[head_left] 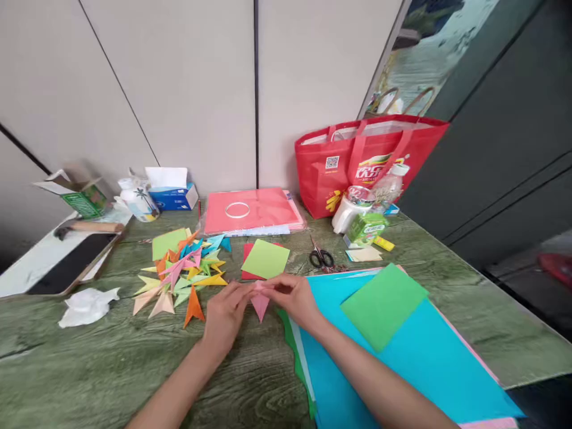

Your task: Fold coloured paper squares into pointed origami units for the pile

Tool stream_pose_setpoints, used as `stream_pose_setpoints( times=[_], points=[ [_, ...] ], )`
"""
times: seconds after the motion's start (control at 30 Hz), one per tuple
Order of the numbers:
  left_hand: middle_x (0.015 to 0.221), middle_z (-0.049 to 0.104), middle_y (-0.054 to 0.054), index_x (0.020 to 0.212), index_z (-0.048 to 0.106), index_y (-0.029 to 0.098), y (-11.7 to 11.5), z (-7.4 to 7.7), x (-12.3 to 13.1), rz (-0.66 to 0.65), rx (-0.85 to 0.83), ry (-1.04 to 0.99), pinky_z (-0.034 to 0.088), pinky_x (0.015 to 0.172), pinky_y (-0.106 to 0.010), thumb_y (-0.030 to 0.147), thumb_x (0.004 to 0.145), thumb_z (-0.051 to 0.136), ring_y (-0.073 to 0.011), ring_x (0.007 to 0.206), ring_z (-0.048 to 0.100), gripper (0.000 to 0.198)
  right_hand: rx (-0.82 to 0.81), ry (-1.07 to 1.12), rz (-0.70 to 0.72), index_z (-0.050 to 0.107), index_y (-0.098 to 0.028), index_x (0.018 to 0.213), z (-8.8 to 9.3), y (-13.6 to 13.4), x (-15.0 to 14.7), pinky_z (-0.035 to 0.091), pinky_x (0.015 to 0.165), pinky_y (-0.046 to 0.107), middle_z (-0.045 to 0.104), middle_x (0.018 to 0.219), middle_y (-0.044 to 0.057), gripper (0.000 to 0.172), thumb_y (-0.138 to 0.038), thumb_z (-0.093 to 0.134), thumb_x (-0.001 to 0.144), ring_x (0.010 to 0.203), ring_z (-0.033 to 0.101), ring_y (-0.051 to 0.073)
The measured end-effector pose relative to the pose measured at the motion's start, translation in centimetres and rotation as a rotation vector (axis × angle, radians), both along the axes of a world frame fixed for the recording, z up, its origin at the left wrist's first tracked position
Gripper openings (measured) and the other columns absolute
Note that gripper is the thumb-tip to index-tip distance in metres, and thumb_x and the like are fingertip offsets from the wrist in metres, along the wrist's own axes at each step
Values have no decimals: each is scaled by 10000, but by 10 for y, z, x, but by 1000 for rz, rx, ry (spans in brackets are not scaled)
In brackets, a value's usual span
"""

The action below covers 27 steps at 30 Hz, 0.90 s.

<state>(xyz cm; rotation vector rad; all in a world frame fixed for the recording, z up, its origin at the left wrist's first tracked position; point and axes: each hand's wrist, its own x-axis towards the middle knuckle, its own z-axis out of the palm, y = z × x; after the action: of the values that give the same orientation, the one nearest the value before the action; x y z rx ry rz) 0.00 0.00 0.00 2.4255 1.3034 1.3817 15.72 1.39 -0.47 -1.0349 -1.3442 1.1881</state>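
Left fingers [238, 293] and right fingers [282, 285] both pinch the folded pink paper [260, 305].

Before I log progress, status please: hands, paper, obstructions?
Left hand, right hand: both pinching pink paper. Its tip points towards the person. Lime square just beyond, apparently not blocking.

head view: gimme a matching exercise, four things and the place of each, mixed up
1. pink folded paper
2. scissors
3. white ring
4. green square

A. on the coral stack
B. on the blue sheet
C. between the fingers of the left hand and right hand
D. on the tabletop, in front of the red bag

Pairs: 1-C, 2-D, 3-A, 4-B
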Motion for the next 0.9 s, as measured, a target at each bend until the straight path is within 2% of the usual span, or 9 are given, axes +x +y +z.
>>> stream_pose_setpoints(
  times=[0.3,0.43,0.53,0.67,0.73,0.8,0.9],
  points=[
    [724,595,-24,812,613,169,-2,-1,4,0,-32,-6,470,587,-224,136,788,512,-118,647,568,108,154,-233,-24,666,-188,735,1,-4,0,459,582,244,646,695,26,99,-272,621,710,643,585,143],
    [808,549,-47,844,604,156,-3,-4,4,33,-9,11,473,617,-231,113,791,500,-121,702,564,124,214,-307,-57,630,-189,726,0,-7,0,435,505,218,567,851,49,71,-254,601,726,606,543,106],
    [816,526,-39,849,611,167,-3,-1,5,38,39,-53,475,620,-223,90,780,509,-116,721,562,144,209,-225,-28,611,-191,732,0,-6,-1,440,478,210,555,852,43,62,-249,591,735,565,527,89],
    [795,538,-19,814,627,196,-3,5,5,1,61,-156,490,633,-230,94,743,561,-114,713,567,141,239,-83,-32,624,-193,723,3,-4,-2,495,603,243,573,813,39,73,-252,644,684,747,570,141],
    [824,549,-22,783,635,206,-4,5,7,-7,-23,-226,504,669,-250,127,720,594,-128,754,577,109,254,-71,-68,635,-197,721,4,-4,-2,496,635,256,574,825,42,64,-245,647,680,773,570,146],
    [883,557,-31,804,628,207,-4,4,9,-4,-184,-375,518,703,-275,182,692,629,-152,809,591,115,262,-74,-97,639,-199,724,5,-4,-2,492,647,261,573,832,44,38,-227,626,702,779,568,145],
    [924,592,-44,909,567,190,-4,5,12,10,-492,-688,534,710,-311,259,644,667,-178,799,624,291,265,-67,-130,629,-196,748,6,-5,-2,490,645,261,570,833,46,44,-213,618,709,775,565,145]
  ],
)
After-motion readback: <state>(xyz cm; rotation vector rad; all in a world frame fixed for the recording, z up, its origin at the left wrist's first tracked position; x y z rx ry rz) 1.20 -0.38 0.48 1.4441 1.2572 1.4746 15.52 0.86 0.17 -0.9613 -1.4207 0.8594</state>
